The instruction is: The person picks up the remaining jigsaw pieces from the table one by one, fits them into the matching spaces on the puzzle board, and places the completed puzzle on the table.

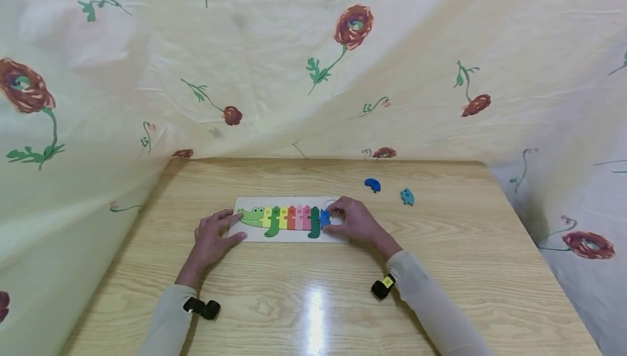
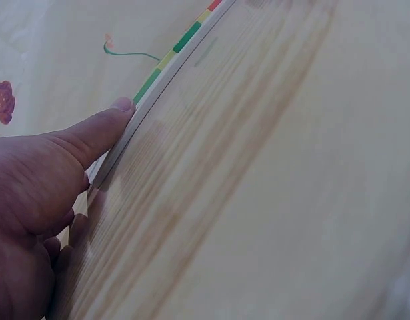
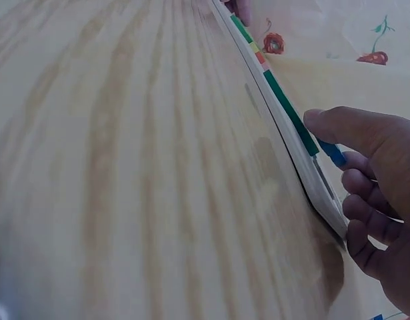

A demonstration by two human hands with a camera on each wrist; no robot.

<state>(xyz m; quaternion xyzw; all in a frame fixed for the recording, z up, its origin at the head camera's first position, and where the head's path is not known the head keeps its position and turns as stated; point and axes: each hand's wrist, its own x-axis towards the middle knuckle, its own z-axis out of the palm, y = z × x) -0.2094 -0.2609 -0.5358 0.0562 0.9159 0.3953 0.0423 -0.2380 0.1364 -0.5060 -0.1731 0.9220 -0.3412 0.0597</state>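
A crocodile puzzle lies on a white board (image 1: 289, 238), with a green head piece (image 1: 253, 216) at the left and several yellow, green, red and pink body pieces in a row. My left hand (image 1: 214, 236) rests at the board's left end, index fingertip on the head piece and thumb extended onto the near side. At the right end, my right hand (image 1: 356, 220) pinches a blue puzzle piece (image 1: 325, 218) beside the dark green leg piece (image 1: 314, 222). In the right wrist view, this blue piece (image 3: 333, 153) is tilted between thumb and fingers, just above the board.
A dark blue piece (image 1: 373, 184) and a teal piece (image 1: 407, 196) lie loose on the wooden table (image 1: 274, 290), beyond the right hand. A flowered cloth (image 1: 274, 73) hangs behind the table and along its sides.
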